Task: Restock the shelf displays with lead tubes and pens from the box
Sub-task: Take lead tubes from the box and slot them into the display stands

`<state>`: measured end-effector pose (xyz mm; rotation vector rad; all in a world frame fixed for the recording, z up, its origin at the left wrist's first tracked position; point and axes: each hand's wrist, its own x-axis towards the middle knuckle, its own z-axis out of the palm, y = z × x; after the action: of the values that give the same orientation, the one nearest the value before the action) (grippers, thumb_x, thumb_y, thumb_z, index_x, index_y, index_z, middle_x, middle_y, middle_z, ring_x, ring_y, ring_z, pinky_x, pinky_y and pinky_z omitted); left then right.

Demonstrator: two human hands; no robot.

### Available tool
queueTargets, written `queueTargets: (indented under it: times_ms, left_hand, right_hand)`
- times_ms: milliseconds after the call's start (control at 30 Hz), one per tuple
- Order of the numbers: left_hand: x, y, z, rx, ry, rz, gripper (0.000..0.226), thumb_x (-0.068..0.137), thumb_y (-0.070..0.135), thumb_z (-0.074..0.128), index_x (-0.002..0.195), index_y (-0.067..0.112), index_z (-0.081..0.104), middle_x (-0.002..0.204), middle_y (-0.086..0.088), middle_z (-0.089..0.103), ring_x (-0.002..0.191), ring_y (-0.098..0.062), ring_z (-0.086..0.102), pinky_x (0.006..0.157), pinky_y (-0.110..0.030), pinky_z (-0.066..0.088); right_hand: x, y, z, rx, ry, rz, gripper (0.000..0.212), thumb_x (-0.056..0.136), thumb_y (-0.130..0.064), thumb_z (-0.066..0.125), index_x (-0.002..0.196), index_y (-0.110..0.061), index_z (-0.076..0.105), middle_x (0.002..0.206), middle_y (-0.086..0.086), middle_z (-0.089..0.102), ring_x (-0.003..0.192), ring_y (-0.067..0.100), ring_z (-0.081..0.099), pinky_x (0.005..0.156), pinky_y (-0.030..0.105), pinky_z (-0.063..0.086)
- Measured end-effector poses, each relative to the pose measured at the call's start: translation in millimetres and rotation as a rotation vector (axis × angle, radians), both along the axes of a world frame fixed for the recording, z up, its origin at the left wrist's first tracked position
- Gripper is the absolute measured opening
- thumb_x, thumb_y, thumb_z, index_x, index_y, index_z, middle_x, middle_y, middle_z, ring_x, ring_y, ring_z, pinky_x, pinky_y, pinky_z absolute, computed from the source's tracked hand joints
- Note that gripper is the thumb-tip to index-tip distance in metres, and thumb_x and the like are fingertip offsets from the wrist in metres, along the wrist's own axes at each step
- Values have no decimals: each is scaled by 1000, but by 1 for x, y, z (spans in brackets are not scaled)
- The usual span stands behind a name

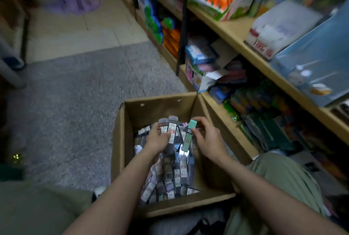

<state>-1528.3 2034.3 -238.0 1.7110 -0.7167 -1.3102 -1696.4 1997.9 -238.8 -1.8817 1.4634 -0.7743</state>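
Note:
An open cardboard box point(120, 140) stands on the floor between my knees, filled with several lead tubes point(177, 176) with white and red labels. Over the box, my left hand point(155, 140) grips a small bunch of grey lead tubes point(171, 128) that stick up past my fingers. My right hand point(207, 138) pinches a single green lead tube point(188, 134) near its top, so it hangs just right of the grey bunch. No pens can be made out in the box.
Wooden shelves point(238, 32) run along the right, packed with coloured stationery packs, a white display box point(273, 32) and a blue plastic sheet. Grey carpet point(75, 102) and tiled floor lie to the left. My knees flank the box.

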Motion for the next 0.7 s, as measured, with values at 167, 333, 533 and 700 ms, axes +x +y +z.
queueTargets:
  times_ms: [167,333,533,700]
  left_hand:
    - [-8,-21,85,-147,-123,-171,33,93,8,59,124,14,51,117,-11,64,107,-28,62,94,-50,52]
    - [-27,-25,129,-242,21,-303,28,97,16,52,121,31,50,111,0,65,99,-21,66,83,-47,58]
    - [-26,-31,130,-300,138,-321,30,97,14,53,119,34,53,117,-1,66,105,-21,66,90,-52,54]
    - [-29,-42,133,-349,175,-285,35,95,13,55,126,29,51,114,-2,69,103,-21,68,88,-51,55]
  right_hand:
    - [-15,0,84,-147,-153,-38,39,90,-9,65,100,-46,54,83,-16,66,74,-2,66,68,11,49]
    - [-29,-1,132,-295,-164,-130,36,88,-12,70,103,-42,56,83,-25,65,76,-10,64,65,8,50]
    - [-25,2,150,-252,-120,-198,29,91,-13,65,106,-36,57,91,-19,63,80,-7,64,68,23,60]
    - [-5,-8,170,-235,-20,-178,27,92,-11,63,109,-32,58,94,-16,62,76,-7,61,58,9,50]
